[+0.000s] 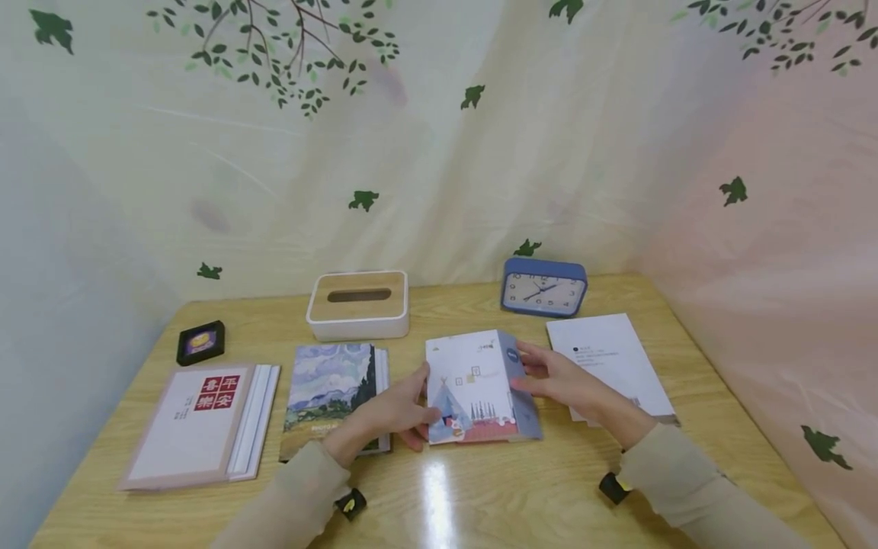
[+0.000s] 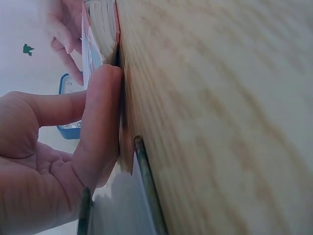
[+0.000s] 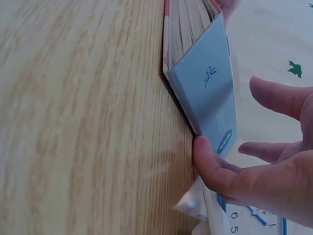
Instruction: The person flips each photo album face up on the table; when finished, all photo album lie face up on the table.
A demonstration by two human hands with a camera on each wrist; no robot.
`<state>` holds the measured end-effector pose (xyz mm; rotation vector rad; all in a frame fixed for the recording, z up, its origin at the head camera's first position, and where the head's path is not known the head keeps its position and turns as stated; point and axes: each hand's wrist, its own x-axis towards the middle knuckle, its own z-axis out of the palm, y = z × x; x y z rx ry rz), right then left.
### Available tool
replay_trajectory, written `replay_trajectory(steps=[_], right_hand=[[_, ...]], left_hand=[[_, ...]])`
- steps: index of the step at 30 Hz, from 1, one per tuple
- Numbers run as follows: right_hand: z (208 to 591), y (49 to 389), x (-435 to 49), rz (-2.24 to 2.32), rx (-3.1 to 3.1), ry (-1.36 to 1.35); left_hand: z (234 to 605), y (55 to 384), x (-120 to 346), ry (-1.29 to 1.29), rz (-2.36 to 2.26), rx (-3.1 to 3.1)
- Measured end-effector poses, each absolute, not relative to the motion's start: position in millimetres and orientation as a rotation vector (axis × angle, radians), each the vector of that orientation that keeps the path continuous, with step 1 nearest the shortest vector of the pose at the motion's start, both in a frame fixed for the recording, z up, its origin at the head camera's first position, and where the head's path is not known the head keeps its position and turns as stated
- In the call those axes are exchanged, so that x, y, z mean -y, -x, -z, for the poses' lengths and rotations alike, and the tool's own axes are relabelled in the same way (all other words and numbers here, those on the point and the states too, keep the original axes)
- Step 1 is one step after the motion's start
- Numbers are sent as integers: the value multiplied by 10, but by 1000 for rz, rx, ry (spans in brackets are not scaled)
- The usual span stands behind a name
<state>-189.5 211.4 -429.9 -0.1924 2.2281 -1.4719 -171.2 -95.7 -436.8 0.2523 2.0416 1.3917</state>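
Observation:
A thick book (image 1: pixel 472 389) with a white illustrated cover and a blue-grey spine (image 3: pixel 208 81) lies on the table between both hands. My left hand (image 1: pixel 394 408) grips its left edge, the thumb over the cover and other fingers low at the side. In the left wrist view, these fingers (image 2: pixel 100 112) bend around the book's edge close over the wood. On the other side, my right hand (image 1: pixel 559 374) has its fingertips at the spine. In the right wrist view, one fingertip (image 3: pixel 201 147) meets the spine's lower edge, while the thumb stands apart from the book.
Left of the hands lie a landscape-painting book (image 1: pixel 329 389) and a white book with red characters (image 1: pixel 185 427). A white book (image 1: pixel 604 351) lies right, partly behind the right hand. Behind stand a tissue box (image 1: pixel 358 324), a blue clock (image 1: pixel 544 288) and a small black box (image 1: pixel 200 343).

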Motion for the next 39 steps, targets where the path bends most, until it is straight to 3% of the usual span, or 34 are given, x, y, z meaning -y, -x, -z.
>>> replay_trajectory(steps=[24, 39], right_hand=[[4203, 1898, -2159, 1611, -2078, 46], [4062, 1908, -2207, 1722, -1881, 144]], left_hand=[[4365, 1705, 952, -241, -1410, -2025], [4324, 1720, 961, -304, -1443, -1963]])
